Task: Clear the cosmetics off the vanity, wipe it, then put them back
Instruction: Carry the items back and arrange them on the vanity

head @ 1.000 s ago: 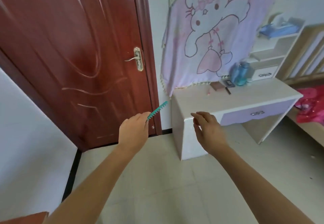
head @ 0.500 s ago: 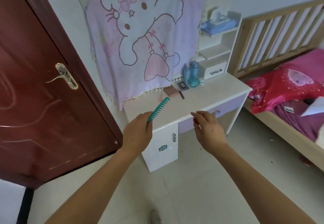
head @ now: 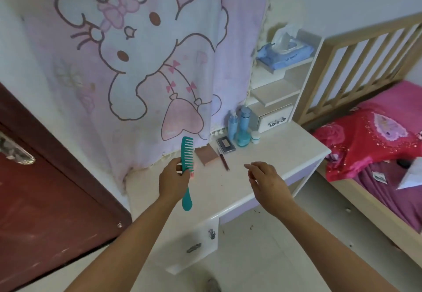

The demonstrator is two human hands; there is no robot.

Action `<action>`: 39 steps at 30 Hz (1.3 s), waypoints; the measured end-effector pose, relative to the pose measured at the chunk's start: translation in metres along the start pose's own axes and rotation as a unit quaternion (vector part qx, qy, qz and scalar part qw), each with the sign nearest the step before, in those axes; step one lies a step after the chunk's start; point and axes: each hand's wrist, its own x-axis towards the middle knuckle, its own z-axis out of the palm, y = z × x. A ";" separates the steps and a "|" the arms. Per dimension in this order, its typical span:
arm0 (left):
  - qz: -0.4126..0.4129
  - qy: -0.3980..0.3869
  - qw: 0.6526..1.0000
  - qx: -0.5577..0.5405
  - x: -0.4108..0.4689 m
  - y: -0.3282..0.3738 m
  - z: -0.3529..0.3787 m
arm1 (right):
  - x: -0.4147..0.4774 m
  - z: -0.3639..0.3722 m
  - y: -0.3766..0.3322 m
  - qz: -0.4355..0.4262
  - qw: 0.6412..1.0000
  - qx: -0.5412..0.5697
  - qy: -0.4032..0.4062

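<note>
Left hand [head: 174, 180] grips teal comb [head: 187, 166]; right hand [head: 266, 180] loosely curled, empty.

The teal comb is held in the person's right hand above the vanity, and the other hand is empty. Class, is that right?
No. The head view shows the teal comb gripped in the left hand, not the right, above the vanity; the right hand is the empty one.

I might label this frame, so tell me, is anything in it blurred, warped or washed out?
Head view: wide-angle warp bows the bed rail and door near the edges; the door handle is smeared; the teal comb in the left hand and the blue bottles look sharp; lighting is soft, without harsh glare.
</note>
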 end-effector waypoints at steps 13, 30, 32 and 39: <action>-0.211 0.021 0.975 -0.062 0.090 -0.060 0.045 | 0.127 0.127 0.017 -0.057 0.980 0.098 -0.162; -0.389 0.063 0.918 -0.045 0.120 -0.133 0.095 | 0.157 0.234 0.035 -0.098 0.908 0.123 -0.389; -0.387 0.047 0.921 -0.019 0.118 -0.132 0.094 | 0.156 0.231 0.036 -0.085 0.899 0.120 -0.413; -0.349 -0.014 0.934 0.072 0.103 -0.113 0.069 | 0.175 0.193 0.027 -0.092 0.912 0.082 -0.390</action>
